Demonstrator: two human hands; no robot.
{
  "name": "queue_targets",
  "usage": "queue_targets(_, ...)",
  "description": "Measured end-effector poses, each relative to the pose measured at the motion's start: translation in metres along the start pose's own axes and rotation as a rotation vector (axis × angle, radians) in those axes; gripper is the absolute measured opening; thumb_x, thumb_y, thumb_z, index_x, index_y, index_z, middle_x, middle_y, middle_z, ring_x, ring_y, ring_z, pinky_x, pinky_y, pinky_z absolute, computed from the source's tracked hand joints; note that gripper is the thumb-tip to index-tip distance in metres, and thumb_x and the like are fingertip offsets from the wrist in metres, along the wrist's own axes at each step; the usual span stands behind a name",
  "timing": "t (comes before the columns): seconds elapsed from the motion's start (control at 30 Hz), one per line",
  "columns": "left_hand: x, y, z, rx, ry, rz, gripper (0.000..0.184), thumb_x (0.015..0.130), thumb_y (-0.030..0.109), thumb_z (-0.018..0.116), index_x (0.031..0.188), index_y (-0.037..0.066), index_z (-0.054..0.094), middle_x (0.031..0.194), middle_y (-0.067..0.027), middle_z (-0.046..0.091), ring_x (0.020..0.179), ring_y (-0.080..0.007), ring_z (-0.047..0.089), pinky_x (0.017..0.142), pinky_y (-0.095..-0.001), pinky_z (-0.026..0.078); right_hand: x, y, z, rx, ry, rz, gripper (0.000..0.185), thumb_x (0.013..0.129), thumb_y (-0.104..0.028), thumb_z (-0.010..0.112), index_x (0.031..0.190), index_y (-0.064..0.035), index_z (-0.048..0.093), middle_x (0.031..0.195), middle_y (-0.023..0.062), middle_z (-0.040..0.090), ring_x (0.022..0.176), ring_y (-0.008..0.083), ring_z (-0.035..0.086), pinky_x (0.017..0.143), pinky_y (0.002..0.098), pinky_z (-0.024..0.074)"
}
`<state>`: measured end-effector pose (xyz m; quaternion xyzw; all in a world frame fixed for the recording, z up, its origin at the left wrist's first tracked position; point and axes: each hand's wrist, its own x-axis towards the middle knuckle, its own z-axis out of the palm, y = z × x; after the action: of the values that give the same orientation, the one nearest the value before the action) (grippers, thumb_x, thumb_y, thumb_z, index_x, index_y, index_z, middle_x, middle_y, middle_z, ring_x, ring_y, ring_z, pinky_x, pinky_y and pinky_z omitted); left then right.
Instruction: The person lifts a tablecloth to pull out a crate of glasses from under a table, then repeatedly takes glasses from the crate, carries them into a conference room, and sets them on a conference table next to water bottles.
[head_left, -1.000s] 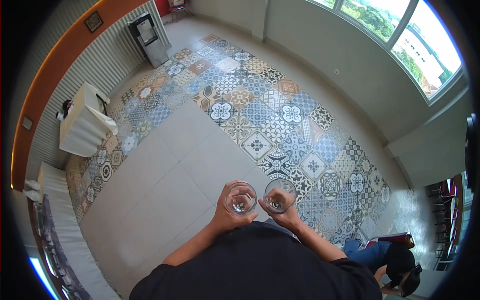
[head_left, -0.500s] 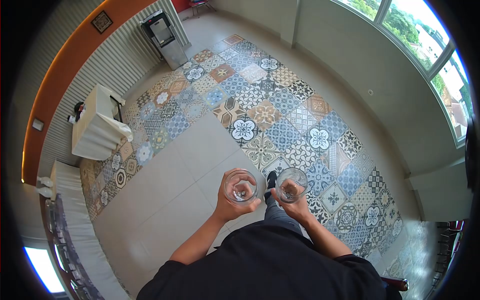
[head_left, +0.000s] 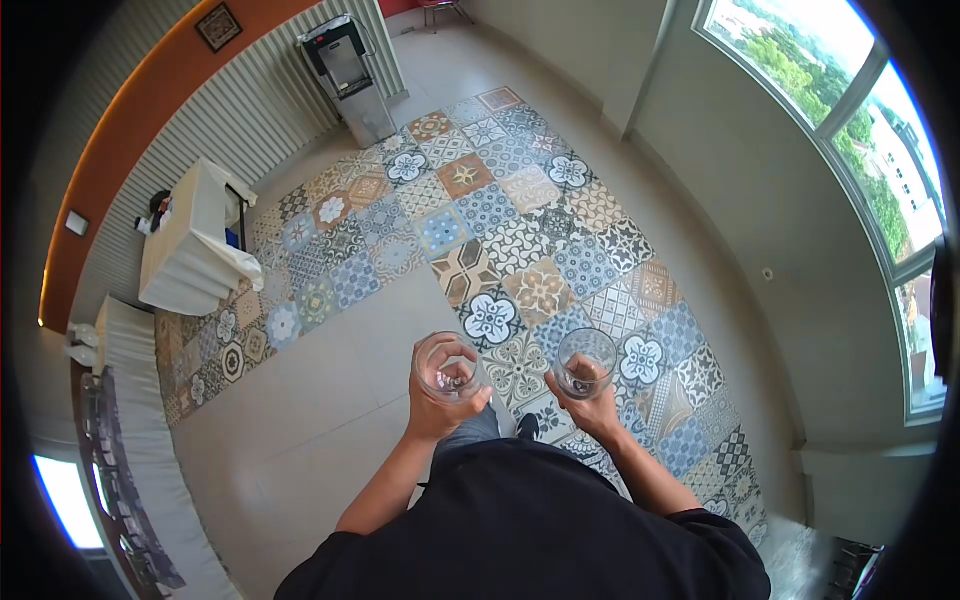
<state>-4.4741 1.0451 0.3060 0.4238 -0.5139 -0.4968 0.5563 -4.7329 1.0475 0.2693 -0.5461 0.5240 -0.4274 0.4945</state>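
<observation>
My left hand (head_left: 438, 408) is wrapped round a clear drinking glass (head_left: 449, 366), held upright in front of my body. A second clear glass (head_left: 586, 362) is in my right hand (head_left: 594, 408), its fingers closed round the lower part. Looking down, I see the round rims of both glasses. They are side by side and apart, over the tiled floor. Each glass looks clear inside; whether any liquid is in them I cannot tell.
A water dispenser (head_left: 352, 85) stands against the corrugated wall ahead. To the left is a cloth-covered table (head_left: 190, 250) with small items on it, and nearer, a long draped table (head_left: 140, 430). Patterned tiles (head_left: 490, 225) cover part of the floor. Windows (head_left: 850, 110) line the right wall.
The view has moved forward and turned; the dispenser appears shifted right. The seated person at lower right has left the view. Both glasses stay in my hands, now farther apart.
</observation>
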Motion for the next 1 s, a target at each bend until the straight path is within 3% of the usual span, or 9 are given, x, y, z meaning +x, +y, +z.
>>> queue_targets(0.1, 0.063, -0.020, -0.021, 0.016, 0.070, 0.050, 0.080, 0.072, 0.000, 0.086, 0.138, 0.004, 0.040, 0.114, -0.0132, 0.059, 0.073, -0.0090, 0.055, 0.059, -0.0215, 0.046, 0.070, 0.006, 0.007, -0.028, -0.023, -0.026, 0.031, 0.095, -0.015, 0.079, 0.079, -0.0076, 0.053, 0.061, -0.0031, 0.057, 0.054, 0.0042, 0.053, 0.049, 0.0246, 0.0385)
queue_targets(0.17, 0.109, -0.028, -0.038, 0.002, 0.116, 0.030, 0.079, 0.072, 0.001, 0.086, 0.137, 0.005, 0.041, 0.114, -0.0131, 0.058, 0.072, -0.0090, 0.054, 0.059, -0.0213, 0.046, 0.118, -0.001, 0.014, -0.021, -0.037, 0.042, 0.030, 0.093, -0.017, 0.080, 0.079, -0.0064, 0.055, 0.067, -0.0028, 0.057, 0.063, 0.0047, 0.050, 0.055, 0.0268, 0.0394)
queue_targets(0.3, 0.208, -0.046, -0.080, 0.038, 0.120, 0.012, 0.079, 0.072, 0.003, 0.086, 0.137, 0.005, 0.041, 0.115, -0.0122, 0.058, 0.081, -0.0097, 0.056, 0.063, -0.0224, 0.049, 0.216, -0.017, 0.028, -0.078, -0.060, 0.106, 0.027, 0.092, -0.018, 0.080, 0.081, -0.0057, 0.058, 0.070, -0.0030, 0.058, 0.068, 0.0046, 0.048, 0.059, 0.0277, 0.0403)
queue_targets(0.37, 0.264, -0.046, -0.096, 0.008, 0.104, 0.016, 0.079, 0.072, 0.003, 0.086, 0.137, 0.005, 0.041, 0.115, -0.0121, 0.058, 0.084, -0.0099, 0.056, 0.064, -0.0231, 0.050, 0.266, -0.024, 0.039, -0.095, -0.051, 0.128, 0.026, 0.092, -0.018, 0.081, 0.084, -0.0059, 0.060, 0.073, -0.0035, 0.059, 0.067, 0.0053, 0.050, 0.058, 0.0278, 0.0406)
queue_targets(0.47, 0.343, -0.043, -0.108, -0.055, 0.060, 0.037, 0.079, 0.072, 0.002, 0.085, 0.138, 0.004, 0.041, 0.115, -0.0119, 0.058, 0.083, -0.0098, 0.057, 0.066, -0.0234, 0.050, 0.334, -0.049, 0.054, 0.003, 0.019, 0.091, 0.029, 0.096, -0.020, 0.079, 0.080, -0.0085, 0.058, 0.062, -0.0020, 0.059, 0.054, 0.0053, 0.054, 0.050, 0.0247, 0.0397)
queue_targets(0.6, 0.438, -0.040, -0.119, 0.007, -0.073, 0.049, 0.080, 0.072, 0.001, 0.085, 0.138, 0.003, 0.040, 0.115, -0.0124, 0.059, 0.079, -0.0092, 0.059, 0.067, -0.0234, 0.050, 0.421, -0.059, 0.062, 0.051, 0.054, 0.024, 0.025, 0.092, -0.017, 0.081, 0.085, -0.0069, 0.060, 0.073, -0.0038, 0.057, 0.065, 0.0056, 0.051, 0.055, 0.0278, 0.0404)
queue_targets(0.63, 0.459, -0.043, -0.118, 0.035, -0.088, 0.072, 0.081, 0.071, 0.001, 0.084, 0.139, 0.003, 0.039, 0.116, -0.0124, 0.058, 0.083, -0.0110, 0.060, 0.071, -0.0251, 0.052, 0.441, -0.064, 0.059, 0.006, 0.047, 0.139, 0.024, 0.091, -0.016, 0.081, 0.085, -0.0062, 0.061, 0.072, -0.0035, 0.058, 0.065, 0.0062, 0.052, 0.057, 0.0278, 0.0416)
queue_targets(0.8, 0.562, -0.069, -0.115, 0.090, -0.128, 0.008, 0.085, 0.069, 0.004, 0.083, 0.140, 0.004, 0.036, 0.121, -0.0098, 0.056, 0.111, -0.0218, 0.064, 0.088, -0.0341, 0.060, 0.549, -0.056, 0.052, 0.042, 0.072, 0.076, 0.028, 0.095, -0.019, 0.079, 0.082, -0.0075, 0.057, 0.066, -0.0025, 0.059, 0.059, 0.0054, 0.053, 0.054, 0.0258, 0.0412)
queue_targets(1.0, 0.693, -0.104, -0.105, 0.081, -0.138, -0.043, 0.085, 0.068, 0.003, 0.083, 0.139, 0.004, 0.036, 0.122, -0.0091, 0.054, 0.114, -0.0194, 0.062, 0.083, -0.0320, 0.060, 0.691, -0.035, 0.020, 0.056, 0.046, 0.023, 0.031, 0.095, -0.020, 0.079, 0.080, -0.0086, 0.055, 0.063, -0.0030, 0.057, 0.056, 0.0045, 0.052, 0.052, 0.0246, 0.0398)
